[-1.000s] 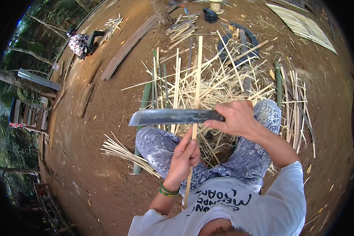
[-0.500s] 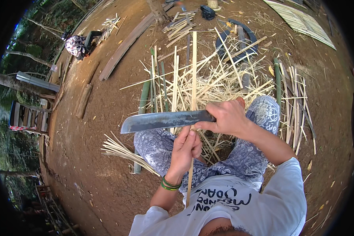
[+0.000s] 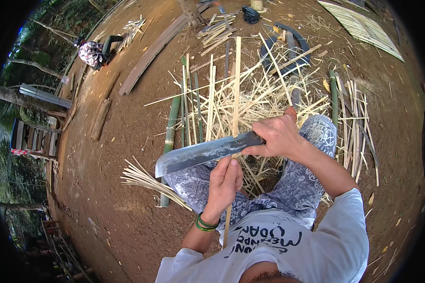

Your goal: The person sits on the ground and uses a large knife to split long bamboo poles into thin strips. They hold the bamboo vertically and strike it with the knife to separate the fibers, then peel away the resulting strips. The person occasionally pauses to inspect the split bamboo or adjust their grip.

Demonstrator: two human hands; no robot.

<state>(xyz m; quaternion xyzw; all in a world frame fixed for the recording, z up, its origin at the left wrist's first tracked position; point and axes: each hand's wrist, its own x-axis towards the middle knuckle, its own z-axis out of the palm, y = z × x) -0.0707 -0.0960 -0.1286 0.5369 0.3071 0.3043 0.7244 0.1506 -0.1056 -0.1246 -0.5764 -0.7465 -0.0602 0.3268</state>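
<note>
My right hand [image 3: 277, 137] is closed around the handle of a machete [image 3: 208, 152], whose broad dark blade points left and lies across a long pale bamboo strip [image 3: 236, 85]. Just below the blade, my left hand [image 3: 224, 184] pinches that same strip between thumb and fingers. The strip runs from my lap away over the ground ahead. Beyond the blade spreads a heap of pale bamboo strips and shavings [image 3: 255, 106]. Beside my left knee lies a fanned bundle of thin strips [image 3: 148, 181].
Green bamboo poles lie left [image 3: 172, 127] and right [image 3: 334, 96] of the heap. More split strips [image 3: 354, 122] rest at the right. Farther off are a black ring-shaped object [image 3: 264, 52], a long plank [image 3: 156, 52], a slatted bamboo panel [image 3: 363, 28] and a crouching person [image 3: 92, 54].
The machete has tilted, its tip dropping nearer to me and shifting slightly right. My right hand has moved a little right, and the strip's far end leans slightly right.
</note>
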